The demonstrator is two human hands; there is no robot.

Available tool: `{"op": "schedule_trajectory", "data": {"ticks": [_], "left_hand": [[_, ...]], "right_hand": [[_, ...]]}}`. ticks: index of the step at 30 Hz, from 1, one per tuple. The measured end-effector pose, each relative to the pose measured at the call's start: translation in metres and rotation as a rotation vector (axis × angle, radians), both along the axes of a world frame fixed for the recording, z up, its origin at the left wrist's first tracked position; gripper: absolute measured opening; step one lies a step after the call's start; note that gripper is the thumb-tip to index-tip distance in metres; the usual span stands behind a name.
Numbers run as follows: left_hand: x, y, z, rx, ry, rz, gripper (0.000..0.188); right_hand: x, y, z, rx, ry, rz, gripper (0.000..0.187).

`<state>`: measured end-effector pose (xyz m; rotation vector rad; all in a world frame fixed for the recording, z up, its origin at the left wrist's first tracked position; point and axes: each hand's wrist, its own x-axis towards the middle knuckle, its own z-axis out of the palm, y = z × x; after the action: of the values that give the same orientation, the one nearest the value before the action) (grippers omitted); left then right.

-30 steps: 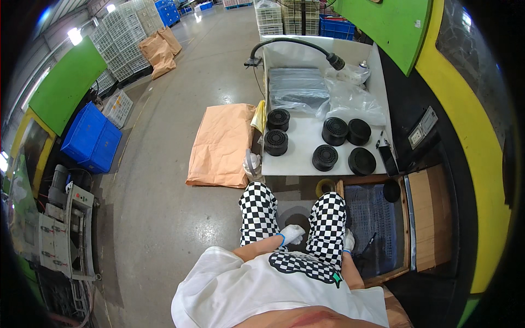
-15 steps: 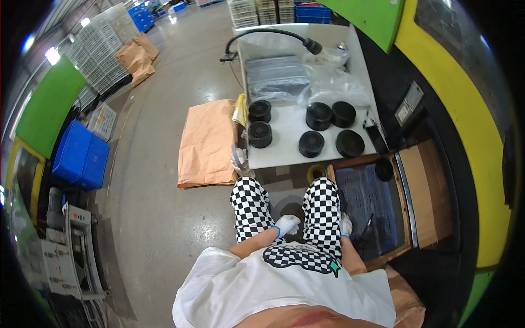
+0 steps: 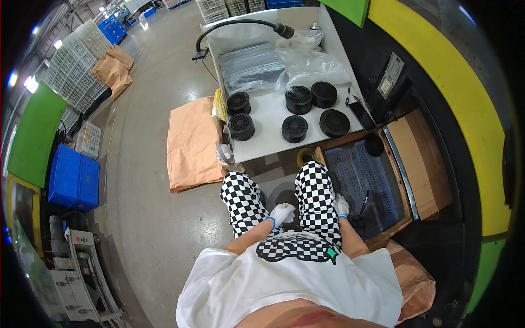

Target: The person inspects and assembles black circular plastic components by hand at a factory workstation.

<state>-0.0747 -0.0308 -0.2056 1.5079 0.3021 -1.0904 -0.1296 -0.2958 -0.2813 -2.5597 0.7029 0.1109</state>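
My left hand (image 3: 283,214), in a white glove with a blue cuff, rests between my knees at the inner side of my left thigh. Its fingers are curled in loosely and nothing shows in them. Beside my right thigh is my right hand (image 3: 342,206), also white-gloved, close to the left edge of a wood-framed bin; its fingers are mostly hidden. In front of me, several round black ribbed parts stand on a white table, among them a grille-topped one (image 3: 295,129) and a smooth-topped one (image 3: 334,123). Neither hand touches them.
The white table (image 3: 262,152) carries clear plastic bags (image 3: 317,68), a flexible-neck lamp (image 3: 240,23) and a phone-like black slab (image 3: 361,116). Right: the wood-framed bin (image 3: 406,197) with one black part (image 3: 374,145) and cardboard. Left: brown paper sack (image 3: 191,145), blue crate (image 3: 74,177), grey machine (image 3: 82,273).
The whole view has shifted, with the table now farther up and to the left. My right hand shows more fully beside my thigh. The black parts keep their places on the table.
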Motion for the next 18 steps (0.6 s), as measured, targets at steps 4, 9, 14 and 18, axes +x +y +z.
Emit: {"op": "schedule_trajectory", "data": {"ticks": [4,9,14,18], "left_hand": [[0.000,-0.001,-0.006,-0.003,0.004,-0.004,0.020],[0.000,0.000,0.002,0.019,-0.010,-0.045,0.020],[0.000,-0.001,-0.003,0.014,-0.006,-0.043,0.021],[0.000,0.001,-0.007,-0.003,-0.009,-0.024,0.021]], "right_hand": [[0.000,0.000,0.007,0.015,0.012,0.012,0.041],[0.001,0.003,0.015,0.038,0.030,-0.011,0.039],[-0.001,0.000,0.007,0.029,0.013,-0.009,0.037],[0.002,-0.001,-0.001,0.028,0.046,-0.020,0.037]]}}
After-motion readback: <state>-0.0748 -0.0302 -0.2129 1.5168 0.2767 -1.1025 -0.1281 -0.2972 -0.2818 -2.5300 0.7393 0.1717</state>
